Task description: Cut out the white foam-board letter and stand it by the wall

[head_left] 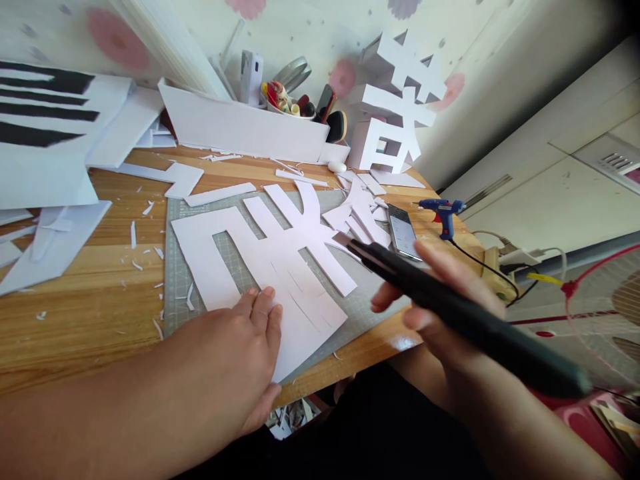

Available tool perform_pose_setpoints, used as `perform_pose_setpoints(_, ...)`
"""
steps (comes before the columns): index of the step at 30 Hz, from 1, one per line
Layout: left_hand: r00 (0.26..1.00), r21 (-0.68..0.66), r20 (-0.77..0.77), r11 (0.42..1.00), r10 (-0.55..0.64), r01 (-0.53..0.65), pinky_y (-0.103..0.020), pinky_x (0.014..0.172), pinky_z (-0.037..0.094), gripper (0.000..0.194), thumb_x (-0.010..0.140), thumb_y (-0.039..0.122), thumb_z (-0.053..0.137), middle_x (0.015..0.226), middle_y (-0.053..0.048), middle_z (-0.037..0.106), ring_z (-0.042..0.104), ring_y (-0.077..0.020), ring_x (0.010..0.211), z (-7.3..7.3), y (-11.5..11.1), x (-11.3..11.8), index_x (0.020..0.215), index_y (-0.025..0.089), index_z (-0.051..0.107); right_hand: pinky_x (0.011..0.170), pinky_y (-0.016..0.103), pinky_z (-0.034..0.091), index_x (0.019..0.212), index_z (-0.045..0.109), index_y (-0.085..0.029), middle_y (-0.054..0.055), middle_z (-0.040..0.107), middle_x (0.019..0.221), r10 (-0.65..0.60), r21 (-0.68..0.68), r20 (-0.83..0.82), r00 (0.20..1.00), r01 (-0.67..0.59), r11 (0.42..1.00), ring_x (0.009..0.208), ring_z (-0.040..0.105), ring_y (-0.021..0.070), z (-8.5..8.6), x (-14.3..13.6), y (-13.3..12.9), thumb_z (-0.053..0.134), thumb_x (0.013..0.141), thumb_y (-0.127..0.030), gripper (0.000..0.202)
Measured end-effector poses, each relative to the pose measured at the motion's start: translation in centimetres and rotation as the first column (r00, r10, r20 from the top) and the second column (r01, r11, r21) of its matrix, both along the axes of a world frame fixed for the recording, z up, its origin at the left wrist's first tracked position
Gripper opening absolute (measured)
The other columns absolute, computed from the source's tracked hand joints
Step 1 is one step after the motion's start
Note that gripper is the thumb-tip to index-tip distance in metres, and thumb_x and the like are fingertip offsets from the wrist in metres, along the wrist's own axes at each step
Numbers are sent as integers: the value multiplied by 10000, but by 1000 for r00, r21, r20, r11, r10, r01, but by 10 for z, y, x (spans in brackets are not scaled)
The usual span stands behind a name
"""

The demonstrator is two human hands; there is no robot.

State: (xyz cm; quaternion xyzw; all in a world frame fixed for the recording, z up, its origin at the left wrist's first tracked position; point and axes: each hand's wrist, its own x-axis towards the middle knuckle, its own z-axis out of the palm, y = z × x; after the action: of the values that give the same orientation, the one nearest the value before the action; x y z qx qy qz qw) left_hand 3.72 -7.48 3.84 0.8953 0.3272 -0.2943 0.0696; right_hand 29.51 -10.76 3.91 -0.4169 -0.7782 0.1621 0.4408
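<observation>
My left hand [235, 353] lies flat, fingers together, pressing down the near edge of a large white cut-out sheet [280, 260] shaped like a character, which rests on a grey-green cutting mat [175, 280]. My right hand [440, 293] grips a long black knife-like tool [450, 310], held above the mat's right edge with its tip pointing toward the cut-out's right strokes. A smartphone [403, 231] lies just beyond the tool's tip.
A blue glue gun [443, 212] with its black cord sits at the right table edge. A white 3D foam character [395, 100] stands at the back. White offcuts [360, 213], paper sheets [45, 133] and a box [240, 127] crowd the wooden table [75, 320]. A red fan guard [600, 313] is on the right.
</observation>
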Motion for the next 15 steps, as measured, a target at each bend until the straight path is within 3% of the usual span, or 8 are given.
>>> perform_pose_setpoints(4, 1000, -22, -6, 1000, 19, -19, -581, 1155, 432, 709, 949, 338, 505, 1564, -407, 260, 386, -488, 1458, 7, 1, 1, 1511, -76, 377, 686, 256, 583, 1371, 603, -288, 22, 708, 948, 176, 36, 186, 967, -186, 982, 790, 713, 149, -17, -7, 19, 685, 992, -286, 388)
perform_pose_setpoints(6, 1000, -9, 27, 1000, 15, -15, -596, 1138, 449, 709, 944, 354, 509, 1557, -404, 289, 422, -491, 1439, 5, 2, -1, 1508, -61, 398, 710, 263, 578, 1293, 612, -272, 32, 668, 968, 217, 17, 257, 942, -229, 973, 824, 690, 154, -21, -12, 25, 669, 999, -323, 304)
perform_pose_setpoints(9, 996, 21, 84, 1000, -9, 7, -607, 1111, 475, 707, 933, 370, 512, 1538, -405, 334, 472, -494, 1406, 2, 2, -5, 1492, -55, 436, 757, 298, 584, 1264, 566, -259, 59, 622, 1030, 294, -34, 301, 907, -298, 954, 897, 670, 187, -27, -16, 27, 710, 950, -460, 400)
perform_pose_setpoints(15, 992, 59, 116, 997, -50, 43, -603, 1099, 492, 685, 941, 359, 495, 1519, -394, 379, 480, -480, 1405, -1, 2, -9, 1492, -46, 447, 764, 300, 571, 1284, 499, -263, 66, 582, 1059, 322, -42, 403, 857, -334, 942, 895, 644, 189, -35, -23, 31, 633, 997, -318, 321)
